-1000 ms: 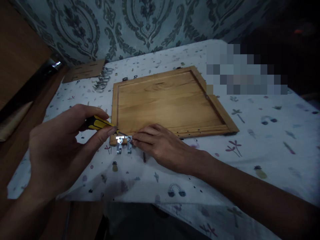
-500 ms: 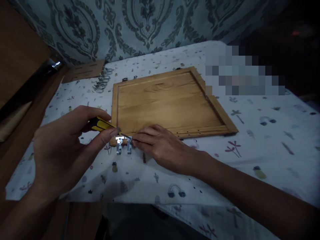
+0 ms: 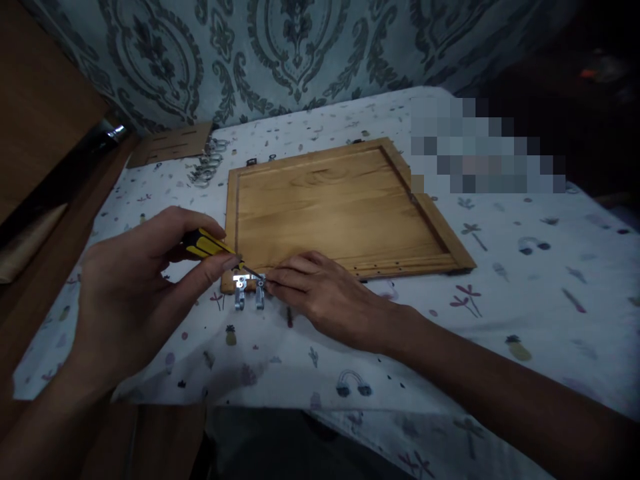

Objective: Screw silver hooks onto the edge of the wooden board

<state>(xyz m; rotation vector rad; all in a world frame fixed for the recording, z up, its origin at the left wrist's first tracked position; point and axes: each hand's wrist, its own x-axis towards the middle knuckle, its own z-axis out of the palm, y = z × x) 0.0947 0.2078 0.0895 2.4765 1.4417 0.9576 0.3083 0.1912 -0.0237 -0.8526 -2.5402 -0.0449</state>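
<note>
My left hand [image 3: 145, 293] is closed around the yellow-and-black handle of a screwdriver [image 3: 203, 244], with thumb and finger near its shaft. The shaft slants down right, its tip at the right one of two shiny metal hooks [image 3: 260, 293]. Both hooks sit side by side on the near left edge of a framed wooden panel [image 3: 320, 207], their curved ends hanging over the edge. My right hand [image 3: 325, 293] lies low across the panel's near edge, fingers together, fingertips pinched against that hook's right side. The exact contact point is partly hidden.
Several loose metal hooks [image 3: 207, 163] lie beyond the panel, beside a slotted brown cardboard piece [image 3: 170, 143]. A patterned white cloth [image 3: 310, 373] covers the work surface. Patterned fabric [image 3: 295, 47] rises behind it, and a wooden edge [image 3: 65, 200] runs along the left.
The view has shifted slightly. Both hands keep nearly the same pose, with the left hand and screwdriver turned a little and the tip still at the right hook.
</note>
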